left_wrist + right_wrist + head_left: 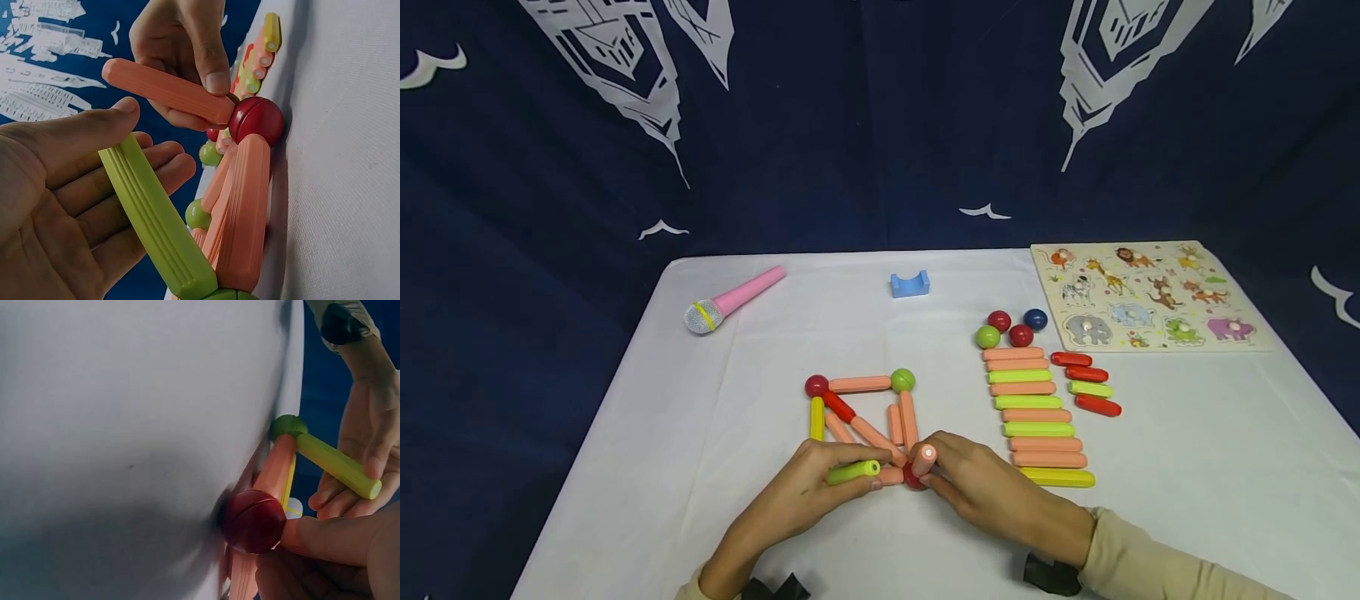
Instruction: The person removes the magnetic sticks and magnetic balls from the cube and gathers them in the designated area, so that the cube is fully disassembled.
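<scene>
Sticks and balls of a magnetic building set form a flat frame. Its corners are a red ball (816, 386), a green ball (903, 380), a near red ball (256, 122) and another green ball (289, 427), which my left hand hides in the head view. My left hand (820, 482) holds a lime-green stick (156, 219) between thumb and fingers; the stick rises at a tilt from that near green ball. My right hand (970, 479) pinches a salmon stick (169, 90) where it meets the near red ball, its free end raised. A red stick (839, 407) lies diagonally inside the frame.
Right of the frame lies a column of salmon, lime and yellow sticks (1028, 430), with short sticks (1097, 405) beside it and loose balls (1021, 335) above. An animal puzzle board (1150, 296), a blue block (910, 284) and a pink toy microphone (735, 300) lie farther back.
</scene>
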Available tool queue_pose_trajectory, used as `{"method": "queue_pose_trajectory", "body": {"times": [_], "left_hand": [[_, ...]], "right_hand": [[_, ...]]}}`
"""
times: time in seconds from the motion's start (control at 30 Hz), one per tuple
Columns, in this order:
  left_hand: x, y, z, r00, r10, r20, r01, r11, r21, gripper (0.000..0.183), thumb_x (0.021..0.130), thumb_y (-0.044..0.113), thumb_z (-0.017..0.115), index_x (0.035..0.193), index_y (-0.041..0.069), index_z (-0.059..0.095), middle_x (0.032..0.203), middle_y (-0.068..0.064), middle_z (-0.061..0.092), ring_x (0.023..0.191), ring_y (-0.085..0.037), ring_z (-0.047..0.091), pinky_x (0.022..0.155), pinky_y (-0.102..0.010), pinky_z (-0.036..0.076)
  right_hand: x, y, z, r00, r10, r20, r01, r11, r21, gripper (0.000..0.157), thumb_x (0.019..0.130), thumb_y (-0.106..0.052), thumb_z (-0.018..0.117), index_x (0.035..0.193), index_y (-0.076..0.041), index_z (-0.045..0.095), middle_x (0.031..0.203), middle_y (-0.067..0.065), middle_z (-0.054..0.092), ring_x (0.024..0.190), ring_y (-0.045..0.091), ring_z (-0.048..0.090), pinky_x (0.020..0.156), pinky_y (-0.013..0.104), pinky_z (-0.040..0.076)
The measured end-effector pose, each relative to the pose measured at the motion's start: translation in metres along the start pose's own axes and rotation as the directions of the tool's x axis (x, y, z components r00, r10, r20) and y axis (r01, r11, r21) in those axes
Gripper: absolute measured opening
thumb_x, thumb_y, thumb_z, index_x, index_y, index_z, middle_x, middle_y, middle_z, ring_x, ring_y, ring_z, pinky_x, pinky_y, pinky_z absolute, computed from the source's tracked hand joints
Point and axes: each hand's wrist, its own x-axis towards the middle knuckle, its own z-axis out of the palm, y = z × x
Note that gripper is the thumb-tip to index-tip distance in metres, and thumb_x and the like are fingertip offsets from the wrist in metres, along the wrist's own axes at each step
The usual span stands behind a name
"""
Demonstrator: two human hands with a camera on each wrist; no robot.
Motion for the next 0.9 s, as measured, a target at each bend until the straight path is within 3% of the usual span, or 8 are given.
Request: {"method": "queue_pose_trajectory", "body": {"times": [0.1,0.23,0.53,0.7,0.9], "left_hand": [[0.000,0.001,0.001,1.000,-0.009,0.003,0.009,1.000,-0.005,0.030,0.093,0.023,0.069,0.121,0.011,0.071,0.110,0.004,0.073,0.085,-0.007,0.066,0.072,-0.022,0.053],[0.001,0.001,0.001,0.999,-0.032,0.002,0.032,0.999,0.002,0.030,0.093,0.023,0.070,0.120,0.010,0.071,0.108,0.003,0.073,0.080,-0.006,0.064,0.068,-0.021,0.053],[0.002,0.002,0.001,0.997,-0.078,0.006,0.078,0.997,0.015,0.032,0.092,0.024,0.071,0.120,0.009,0.071,0.109,0.000,0.073,0.071,-0.007,0.061,0.059,-0.019,0.050],[0.002,0.003,0.002,0.996,-0.085,0.007,0.085,0.996,0.028,0.032,0.092,0.024,0.071,0.119,0.009,0.071,0.110,-0.001,0.073,0.078,-0.007,0.064,0.062,-0.021,0.053],[0.002,0.002,0.002,0.996,-0.086,0.007,0.085,0.996,0.039,0.032,0.092,0.025,0.071,0.120,0.010,0.071,0.109,0.001,0.073,0.076,-0.007,0.062,0.060,-0.021,0.052]], "right_hand": [[-0.002,0.001,0.001,1.000,-0.031,-0.006,0.030,0.999,-0.032,0.015,0.091,-0.006,0.069,0.104,-0.009,0.061,0.102,-0.005,0.061,0.091,0.005,0.059,0.079,0.022,0.055],[-0.008,0.002,-0.004,1.000,-0.001,-0.005,0.000,0.997,-0.077,0.022,0.091,-0.007,0.070,0.111,-0.008,0.060,0.103,-0.005,0.060,0.091,0.005,0.058,0.079,0.023,0.055],[-0.035,0.011,-0.039,0.995,0.038,-0.097,-0.049,0.992,-0.117,0.033,0.079,-0.005,0.081,0.109,-0.012,0.067,0.098,-0.009,0.063,0.081,0.006,0.058,0.069,0.024,0.055],[-0.063,0.020,-0.063,0.978,0.166,-0.127,-0.177,0.980,-0.087,0.036,0.075,-0.005,0.084,0.107,-0.018,0.072,0.101,-0.013,0.065,0.081,0.001,0.056,0.068,0.023,0.055],[-0.097,0.044,-0.092,0.926,0.351,-0.140,-0.375,0.901,-0.219,0.034,0.075,-0.012,0.085,0.105,-0.021,0.075,0.105,-0.007,0.069,0.082,0.006,0.058,0.067,0.026,0.055]]}}
